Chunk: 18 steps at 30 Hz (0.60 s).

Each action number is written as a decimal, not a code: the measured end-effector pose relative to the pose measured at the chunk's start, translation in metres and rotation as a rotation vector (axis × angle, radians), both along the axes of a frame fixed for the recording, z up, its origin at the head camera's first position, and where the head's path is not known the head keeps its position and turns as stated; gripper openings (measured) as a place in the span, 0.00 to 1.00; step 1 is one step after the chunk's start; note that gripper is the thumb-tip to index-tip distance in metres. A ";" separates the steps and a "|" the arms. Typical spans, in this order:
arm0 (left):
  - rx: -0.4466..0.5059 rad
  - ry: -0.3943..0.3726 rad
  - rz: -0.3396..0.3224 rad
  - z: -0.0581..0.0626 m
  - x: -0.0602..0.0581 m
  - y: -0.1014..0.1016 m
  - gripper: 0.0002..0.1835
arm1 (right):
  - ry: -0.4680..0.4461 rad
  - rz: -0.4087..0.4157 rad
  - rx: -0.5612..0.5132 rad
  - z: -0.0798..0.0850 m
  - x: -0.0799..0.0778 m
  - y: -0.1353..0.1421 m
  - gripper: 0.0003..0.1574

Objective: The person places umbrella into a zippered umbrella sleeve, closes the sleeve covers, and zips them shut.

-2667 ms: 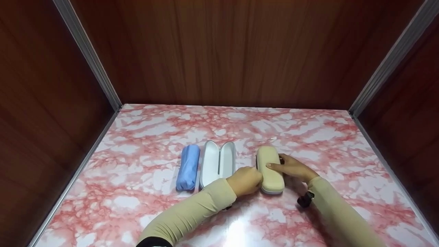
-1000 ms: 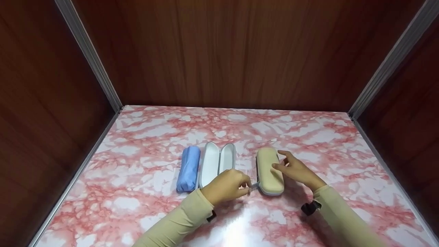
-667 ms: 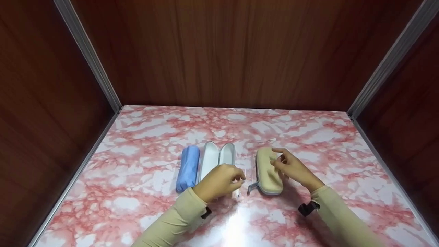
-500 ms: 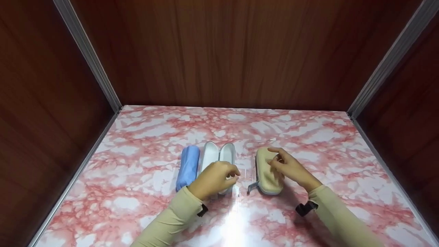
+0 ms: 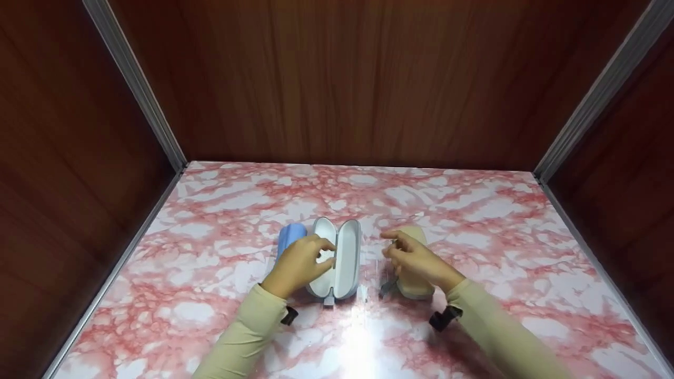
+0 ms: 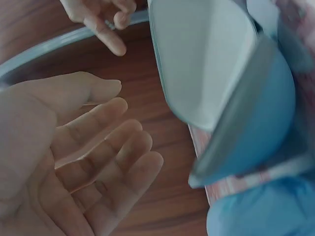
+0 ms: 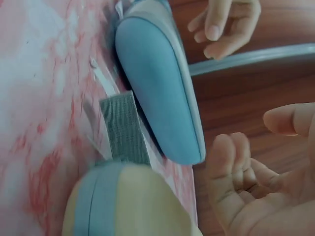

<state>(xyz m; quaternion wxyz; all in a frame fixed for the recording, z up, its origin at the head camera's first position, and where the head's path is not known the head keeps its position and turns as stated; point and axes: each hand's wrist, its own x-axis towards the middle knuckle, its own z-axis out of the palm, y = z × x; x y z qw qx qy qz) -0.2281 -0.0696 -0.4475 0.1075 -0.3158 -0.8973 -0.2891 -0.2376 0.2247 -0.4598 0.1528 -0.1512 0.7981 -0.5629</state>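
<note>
An open glasses case (image 5: pixel 348 258), white inside and blue outside, lies spread on the table. My left hand (image 5: pixel 298 264) hovers over its left half, fingers loosely bent around nothing. Partly behind that hand is a blue wrapped bundle (image 5: pixel 290 235), which also shows in the left wrist view as crinkled blue material (image 6: pixel 266 211). To the right, a closed beige zip case (image 5: pixel 416 289) lies partly hidden beneath my right hand (image 5: pixel 418 261), which holds nothing and points leftward. A grey ribbed pull tab (image 7: pixel 125 130) sticks out from the beige case's end.
The table (image 5: pixel 210 326) has a red and white marbled top. Dark wood panels (image 5: pixel 337 79) enclose it at the back and both sides, with metal strips at the corners. A small pale piece (image 5: pixel 362 293) lies between the two cases.
My left hand has let go of the beige case's pull tab and moved left over the open case. My right hand has lifted off the beige case and shifted left above it.
</note>
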 end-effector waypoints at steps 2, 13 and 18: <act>0.001 -0.007 0.037 -0.001 -0.001 -0.005 0.11 | -0.042 0.014 0.009 -0.001 0.000 -0.006 0.34; -0.013 -0.050 0.163 -0.008 -0.007 -0.021 0.15 | -0.248 -0.029 -0.080 -0.010 -0.008 -0.030 0.49; -0.021 -0.081 0.176 -0.013 -0.008 -0.024 0.21 | -0.324 -0.029 -0.192 -0.016 -0.010 -0.036 0.53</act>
